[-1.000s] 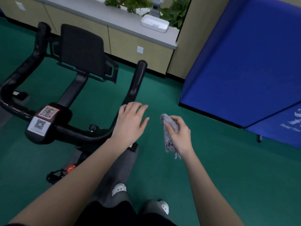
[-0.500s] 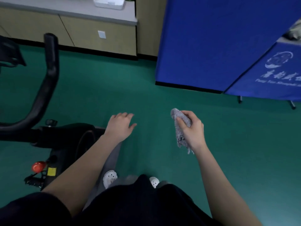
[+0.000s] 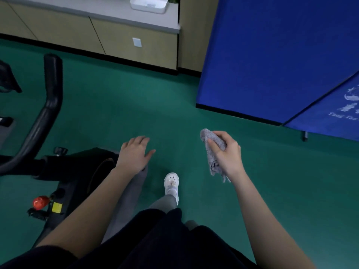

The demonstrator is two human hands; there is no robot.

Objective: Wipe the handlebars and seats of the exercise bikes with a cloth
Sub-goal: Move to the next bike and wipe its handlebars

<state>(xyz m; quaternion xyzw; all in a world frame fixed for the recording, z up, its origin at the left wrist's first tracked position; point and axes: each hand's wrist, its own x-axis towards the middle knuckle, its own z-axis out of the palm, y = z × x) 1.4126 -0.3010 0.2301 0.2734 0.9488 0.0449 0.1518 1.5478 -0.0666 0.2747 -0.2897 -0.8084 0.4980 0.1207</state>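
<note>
One handlebar is showing at the left edge, long axis running near-to-far, rising upright at its far tip, black and padded. Left hand is hanging released, nearer the bar. Right hand is gripping the bunched grey cloth, well apart to the right.

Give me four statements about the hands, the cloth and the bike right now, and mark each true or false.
1. The right hand holds the grey cloth in its grip. True.
2. The left hand grips the handlebar. False: it hangs open over the floor, apart from the bar.
3. The cloth is pressed against the bike's seat. False: it hangs in the air above the green floor; no seat shows.
4. A white tray sits on the counter. True.
</note>
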